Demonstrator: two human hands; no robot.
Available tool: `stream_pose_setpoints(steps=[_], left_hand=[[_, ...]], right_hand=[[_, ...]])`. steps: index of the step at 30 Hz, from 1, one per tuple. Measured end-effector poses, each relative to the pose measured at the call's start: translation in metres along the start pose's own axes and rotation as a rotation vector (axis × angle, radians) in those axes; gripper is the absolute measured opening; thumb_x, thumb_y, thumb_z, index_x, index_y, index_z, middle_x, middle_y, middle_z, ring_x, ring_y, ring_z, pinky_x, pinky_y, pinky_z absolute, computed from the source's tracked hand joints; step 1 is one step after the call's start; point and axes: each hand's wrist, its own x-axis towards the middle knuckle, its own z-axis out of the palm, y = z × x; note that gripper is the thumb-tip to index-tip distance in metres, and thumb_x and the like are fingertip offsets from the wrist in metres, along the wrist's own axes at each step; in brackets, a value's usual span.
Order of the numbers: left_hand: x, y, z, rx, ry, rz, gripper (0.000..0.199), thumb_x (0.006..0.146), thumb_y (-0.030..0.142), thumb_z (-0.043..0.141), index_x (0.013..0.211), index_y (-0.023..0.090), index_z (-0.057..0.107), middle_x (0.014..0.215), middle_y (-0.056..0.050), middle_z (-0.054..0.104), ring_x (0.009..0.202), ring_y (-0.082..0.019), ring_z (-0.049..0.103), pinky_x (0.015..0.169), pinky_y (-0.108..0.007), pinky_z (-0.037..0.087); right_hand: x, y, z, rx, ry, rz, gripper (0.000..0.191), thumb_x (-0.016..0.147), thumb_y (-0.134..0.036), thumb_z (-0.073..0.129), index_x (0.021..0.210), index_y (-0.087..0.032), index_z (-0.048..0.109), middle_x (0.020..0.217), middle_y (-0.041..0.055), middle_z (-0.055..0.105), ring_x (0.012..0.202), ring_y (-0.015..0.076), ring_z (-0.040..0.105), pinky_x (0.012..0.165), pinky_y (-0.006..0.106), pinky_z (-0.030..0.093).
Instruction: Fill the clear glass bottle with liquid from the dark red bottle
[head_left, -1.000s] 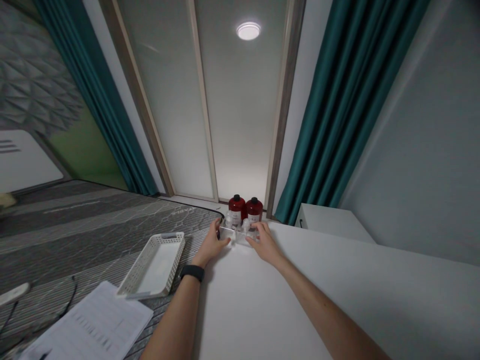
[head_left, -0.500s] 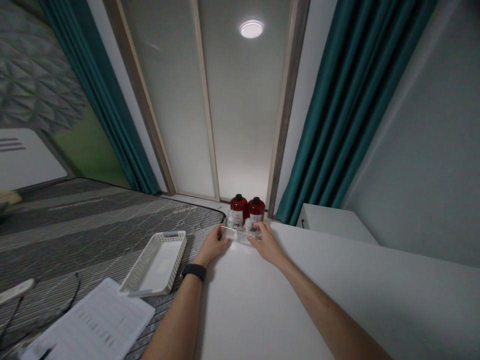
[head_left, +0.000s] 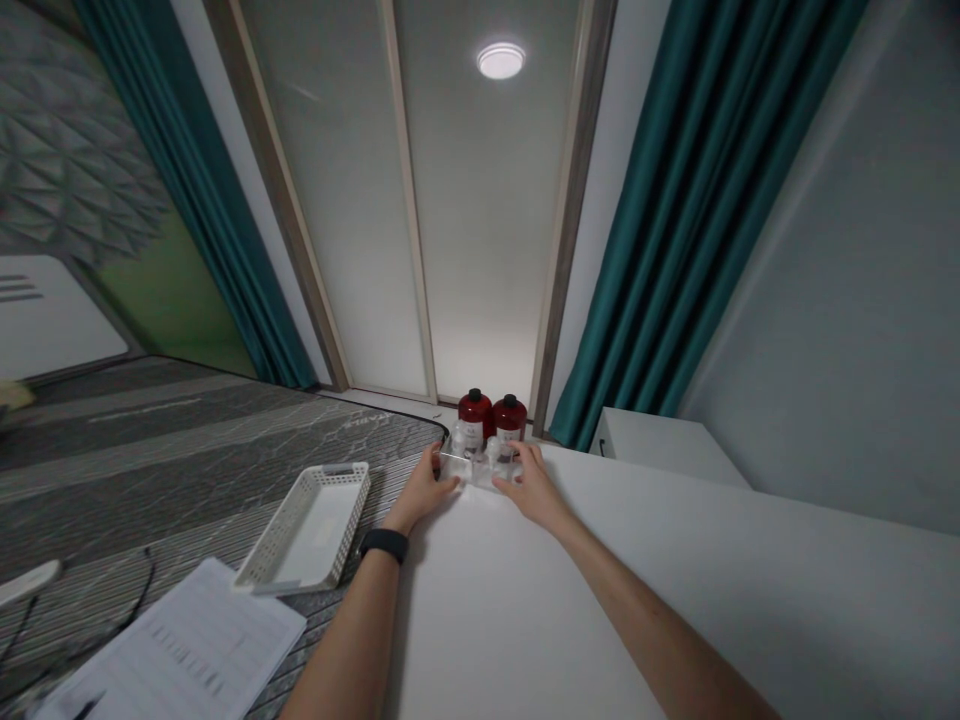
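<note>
A clear plastic tray (head_left: 480, 473) sits at the far end of the white table, with small clear, white-topped bottles in it. My left hand (head_left: 426, 490) grips its left end, thumb at the front and fingers round the side. On the opposite end, my right hand (head_left: 531, 487) is closed in the same way. Just behind stand two dark red bottles with black caps, the left one (head_left: 475, 410) and the right one (head_left: 510, 415), both upright with pale labels. How many small bottles there are is hard to tell.
The white table (head_left: 517, 610) runs toward me. On the grey mattress (head_left: 247, 430) to its left lie a white basket (head_left: 358, 510), printed paper sheets (head_left: 187, 640) and a dark cord. A white cabinet (head_left: 675, 445) stands beyond the table at right, below a green curtain (head_left: 675, 220).
The view has shifted very slightly. Both hands stay on the ends of the clear tray, and the red bottles have not visibly moved.
</note>
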Motion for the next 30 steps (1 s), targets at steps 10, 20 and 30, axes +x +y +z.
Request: stream_pose_setpoints(steps=[10,20,30], left_hand=[[-0.005,0.029,-0.017,-0.068,0.219,0.062,0.039,0.081,0.025,0.054,0.12,0.017,0.054,0.109,-0.01,0.066,0.099,-0.022,0.066,0.082,-0.036,0.054],[-0.03,0.08,-0.031,-0.018,0.214,0.223,0.024,0.086,0.035,0.053,0.1,0.018,0.062,0.094,-0.006,0.07,0.084,-0.021,0.065,0.075,-0.032,0.051],[-0.055,0.139,0.029,0.007,-0.057,0.403,0.024,0.088,0.027,0.051,0.109,0.019,0.06,0.087,-0.003,0.067,0.073,-0.017,0.06,0.057,-0.024,0.044]], right_hand=[[-0.009,-0.005,-0.024,-0.013,0.051,-0.004,0.059,0.078,-0.031,0.068,0.132,-0.025,0.045,0.127,0.0101,0.048,0.113,0.0269,0.056,0.083,0.042,0.057],[-0.024,-0.023,-0.054,0.003,0.097,-0.043,0.036,0.086,-0.025,0.053,0.122,-0.024,0.054,0.122,0.01,0.053,0.109,0.0247,0.058,0.082,0.04,0.056],[-0.073,-0.033,-0.113,-0.006,0.159,-0.024,0.027,0.086,-0.027,0.052,0.111,-0.023,0.06,0.119,0.0095,0.056,0.102,0.0224,0.061,0.084,0.04,0.054]])
